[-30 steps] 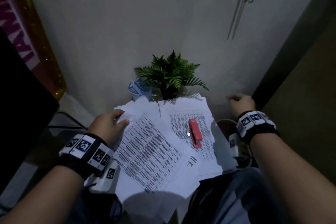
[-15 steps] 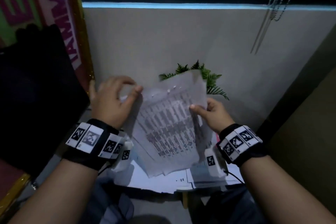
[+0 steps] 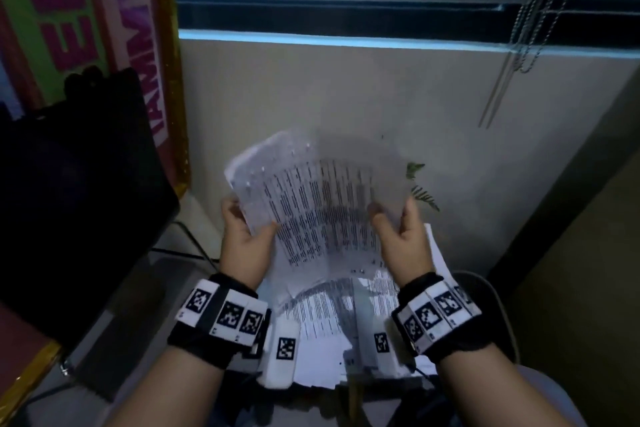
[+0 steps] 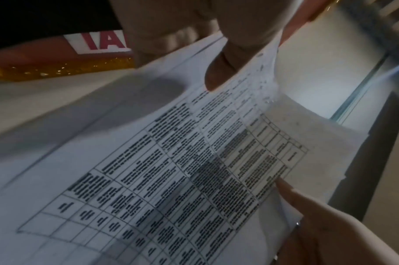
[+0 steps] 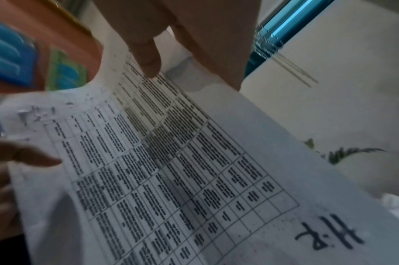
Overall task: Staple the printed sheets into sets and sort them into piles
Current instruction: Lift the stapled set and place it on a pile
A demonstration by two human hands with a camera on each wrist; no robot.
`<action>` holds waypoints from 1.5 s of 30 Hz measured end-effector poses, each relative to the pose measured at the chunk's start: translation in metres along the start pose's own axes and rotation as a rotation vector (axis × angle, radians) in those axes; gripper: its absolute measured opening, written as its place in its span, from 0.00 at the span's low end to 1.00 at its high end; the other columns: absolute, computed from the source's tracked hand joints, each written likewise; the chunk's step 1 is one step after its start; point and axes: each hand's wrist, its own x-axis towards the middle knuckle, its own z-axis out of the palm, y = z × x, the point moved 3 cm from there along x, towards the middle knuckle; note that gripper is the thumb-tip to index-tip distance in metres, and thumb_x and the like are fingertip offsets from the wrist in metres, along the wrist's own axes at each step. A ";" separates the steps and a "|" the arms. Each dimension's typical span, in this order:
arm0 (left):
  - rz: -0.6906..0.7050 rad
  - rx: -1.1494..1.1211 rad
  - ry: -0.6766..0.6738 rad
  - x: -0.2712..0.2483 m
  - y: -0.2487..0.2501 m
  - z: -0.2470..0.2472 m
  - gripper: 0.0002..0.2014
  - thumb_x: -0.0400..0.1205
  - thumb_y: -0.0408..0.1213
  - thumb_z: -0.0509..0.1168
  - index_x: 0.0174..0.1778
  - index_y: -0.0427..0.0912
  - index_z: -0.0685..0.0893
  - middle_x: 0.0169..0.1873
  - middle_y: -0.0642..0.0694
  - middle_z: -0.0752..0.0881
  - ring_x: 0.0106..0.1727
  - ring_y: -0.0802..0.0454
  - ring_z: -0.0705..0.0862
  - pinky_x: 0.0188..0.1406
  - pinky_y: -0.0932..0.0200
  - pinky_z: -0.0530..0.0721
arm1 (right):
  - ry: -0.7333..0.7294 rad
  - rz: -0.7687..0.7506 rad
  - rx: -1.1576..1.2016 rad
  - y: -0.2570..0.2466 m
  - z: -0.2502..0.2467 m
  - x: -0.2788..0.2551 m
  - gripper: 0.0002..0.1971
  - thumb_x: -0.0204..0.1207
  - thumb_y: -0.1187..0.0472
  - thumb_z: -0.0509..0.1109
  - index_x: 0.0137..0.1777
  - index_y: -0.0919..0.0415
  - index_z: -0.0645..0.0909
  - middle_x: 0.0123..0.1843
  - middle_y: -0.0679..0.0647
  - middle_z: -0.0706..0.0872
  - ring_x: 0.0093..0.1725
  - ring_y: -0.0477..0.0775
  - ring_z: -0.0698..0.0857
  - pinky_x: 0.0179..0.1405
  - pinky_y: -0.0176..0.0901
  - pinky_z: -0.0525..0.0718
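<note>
Up in front of the chest, well off the table, is where the printed sheets (image 3: 322, 215) are right now, held between both hands with the far edge tipped up toward the wall. My guess is this is the squaring-up step before stapling, so what matters is getting all the edges flush. I'd loosen the grip a bit, tap the bundle on the pile of papers (image 3: 332, 322) lying below, then pinch one corner firm so nothing slides. That left top margin already looks chewed up with old staple holes, so I'd pick a fresh spot.

Left hand (image 3: 244, 243) grips the left edge, thumb (image 4: 219, 71) on the printed face and fingers curled behind. Right hand (image 3: 403, 236) does the same on the right edge, its thumb (image 5: 148, 61) pressed on the table print. Neither hand is open. No stapler anywhere in view, and a fern (image 3: 424, 191) peeks out past the right edge of the sheets.
</note>
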 end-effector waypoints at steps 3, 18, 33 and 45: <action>-0.184 0.160 -0.092 -0.006 -0.016 0.017 0.25 0.84 0.31 0.60 0.75 0.36 0.58 0.56 0.48 0.74 0.55 0.49 0.78 0.49 0.62 0.71 | -0.011 0.151 -0.140 0.025 0.008 -0.002 0.15 0.84 0.55 0.59 0.68 0.48 0.64 0.59 0.44 0.77 0.59 0.47 0.79 0.56 0.37 0.74; 0.541 0.519 -0.260 0.024 0.034 0.025 0.13 0.80 0.31 0.54 0.56 0.34 0.80 0.48 0.42 0.81 0.50 0.48 0.78 0.49 0.58 0.72 | -0.169 -0.249 -0.916 -0.041 0.010 0.036 0.40 0.71 0.53 0.75 0.81 0.51 0.59 0.80 0.53 0.64 0.80 0.55 0.59 0.82 0.58 0.49; -0.253 -0.007 0.139 0.017 -0.051 -0.048 0.42 0.73 0.23 0.71 0.80 0.42 0.56 0.67 0.47 0.74 0.66 0.52 0.75 0.59 0.65 0.72 | 0.062 0.283 -0.065 0.040 -0.031 0.019 0.03 0.75 0.63 0.72 0.44 0.54 0.82 0.46 0.48 0.90 0.51 0.51 0.88 0.59 0.51 0.83; -0.412 0.252 0.047 0.007 -0.113 -0.018 0.18 0.85 0.32 0.57 0.71 0.36 0.66 0.64 0.35 0.79 0.57 0.43 0.78 0.53 0.60 0.70 | 0.082 0.530 -0.377 0.106 -0.031 0.004 0.23 0.81 0.54 0.64 0.74 0.60 0.71 0.70 0.61 0.78 0.69 0.63 0.76 0.68 0.55 0.75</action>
